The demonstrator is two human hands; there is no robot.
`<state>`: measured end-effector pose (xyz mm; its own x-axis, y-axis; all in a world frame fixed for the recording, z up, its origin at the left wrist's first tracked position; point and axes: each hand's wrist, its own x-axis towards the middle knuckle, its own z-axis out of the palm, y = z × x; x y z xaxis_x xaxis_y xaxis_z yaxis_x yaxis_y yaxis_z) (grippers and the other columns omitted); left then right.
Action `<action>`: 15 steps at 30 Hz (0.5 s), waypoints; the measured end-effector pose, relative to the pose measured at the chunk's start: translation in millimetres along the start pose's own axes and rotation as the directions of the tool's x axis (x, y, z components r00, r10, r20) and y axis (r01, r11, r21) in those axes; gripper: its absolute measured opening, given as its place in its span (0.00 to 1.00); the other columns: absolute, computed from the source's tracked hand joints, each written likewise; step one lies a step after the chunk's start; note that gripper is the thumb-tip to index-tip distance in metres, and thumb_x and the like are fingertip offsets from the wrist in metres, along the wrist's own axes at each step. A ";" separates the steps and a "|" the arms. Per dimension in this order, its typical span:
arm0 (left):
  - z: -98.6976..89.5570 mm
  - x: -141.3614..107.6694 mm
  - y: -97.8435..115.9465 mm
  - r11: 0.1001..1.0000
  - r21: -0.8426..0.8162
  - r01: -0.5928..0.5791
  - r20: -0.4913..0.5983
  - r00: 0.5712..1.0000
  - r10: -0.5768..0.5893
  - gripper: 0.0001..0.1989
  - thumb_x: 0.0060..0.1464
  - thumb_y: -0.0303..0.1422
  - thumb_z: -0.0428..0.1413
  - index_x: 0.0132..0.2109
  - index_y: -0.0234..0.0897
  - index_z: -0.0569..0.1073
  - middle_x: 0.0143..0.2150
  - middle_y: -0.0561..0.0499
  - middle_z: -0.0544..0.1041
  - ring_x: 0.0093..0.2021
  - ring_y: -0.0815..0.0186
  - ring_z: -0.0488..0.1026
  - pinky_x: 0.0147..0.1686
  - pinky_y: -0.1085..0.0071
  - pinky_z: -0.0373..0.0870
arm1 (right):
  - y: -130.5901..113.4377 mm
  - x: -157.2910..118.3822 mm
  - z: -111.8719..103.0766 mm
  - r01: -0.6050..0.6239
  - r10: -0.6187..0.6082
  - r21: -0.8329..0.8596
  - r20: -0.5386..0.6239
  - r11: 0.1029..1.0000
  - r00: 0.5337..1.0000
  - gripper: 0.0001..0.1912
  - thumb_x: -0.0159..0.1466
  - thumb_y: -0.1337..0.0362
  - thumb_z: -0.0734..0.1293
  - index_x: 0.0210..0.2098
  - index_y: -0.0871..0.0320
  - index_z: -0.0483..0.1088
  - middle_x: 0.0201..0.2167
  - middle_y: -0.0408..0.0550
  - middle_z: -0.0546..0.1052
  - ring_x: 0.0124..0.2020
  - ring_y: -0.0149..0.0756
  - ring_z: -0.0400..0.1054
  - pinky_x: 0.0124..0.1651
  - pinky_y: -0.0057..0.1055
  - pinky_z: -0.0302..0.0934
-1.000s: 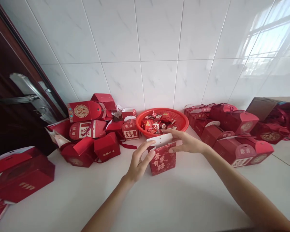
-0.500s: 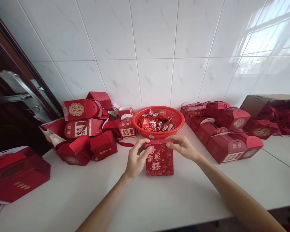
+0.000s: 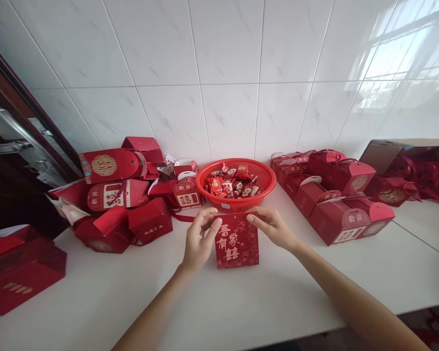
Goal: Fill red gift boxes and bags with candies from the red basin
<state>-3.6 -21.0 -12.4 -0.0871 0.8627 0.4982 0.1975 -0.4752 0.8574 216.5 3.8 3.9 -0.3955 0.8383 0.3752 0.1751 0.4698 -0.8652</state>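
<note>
A red gift box [image 3: 237, 246] with pale gold lettering stands on the white table in front of me. My left hand [image 3: 201, 239] pinches its upper left corner, thumb on the front face and fingers behind. At the upper right corner my right hand [image 3: 272, 226] grips it the same way. The top edge between both hands looks flat, with a small hole near its middle. Just behind the box is a red plastic basket [image 3: 269, 181] holding wrapped candies [image 3: 237, 183].
Several red gift boxes [image 3: 113, 195] are heaped at the left, and a larger red box [image 3: 22, 273] sits nearer. Rows of red boxes [image 3: 332, 222] stand at the right. Beyond them lies a cardboard carton [image 3: 378, 158] with dark red ribbons. A tiled wall [image 3: 230, 117] closes the back.
The box's top flap, which jutted up and back between my fingers, is now pressed down level with the front panel. Both hands still grip the corners. The view has shifted slightly right.
</note>
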 end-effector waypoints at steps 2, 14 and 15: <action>0.6 0.3 1.1 1.000 0.006 0.028 -0.013 1.000 -0.028 0.18 0.57 0.44 0.60 0.48 0.38 0.76 0.36 0.50 0.81 0.37 0.63 0.79 0.39 0.69 0.77 | 0.2 -0.7 -0.1 0.012 -0.012 0.015 -0.012 1.000 1.000 0.22 0.68 0.44 0.63 0.44 0.57 0.74 0.32 0.47 0.76 0.34 0.37 0.68 0.38 0.32 0.62; 2.8 -0.5 -2.8 0.995 -0.038 0.093 0.010 0.996 -0.092 0.22 0.56 0.48 0.60 0.51 0.37 0.78 0.40 0.48 0.82 0.39 0.62 0.78 0.39 0.70 0.75 | 6.3 -2.7 3.5 0.050 -0.048 0.032 -0.056 0.998 0.997 0.23 0.68 0.43 0.62 0.35 0.57 0.72 0.29 0.45 0.72 0.31 0.34 0.62 0.34 0.29 0.57; 3.9 -0.6 -3.9 0.992 -0.056 0.111 0.047 0.993 -0.109 0.22 0.57 0.48 0.59 0.51 0.37 0.77 0.40 0.48 0.82 0.38 0.62 0.78 0.39 0.70 0.75 | 7.0 -2.6 3.8 0.051 -0.048 0.041 -0.068 0.998 0.997 0.23 0.68 0.43 0.62 0.34 0.57 0.71 0.28 0.44 0.70 0.30 0.33 0.60 0.34 0.29 0.55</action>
<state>-0.5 -18.9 -16.6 -0.0621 0.9165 0.3953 0.1312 -0.3851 0.9135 215.4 3.9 -4.4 -0.3411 0.8316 0.4383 0.1177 0.5003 -0.8578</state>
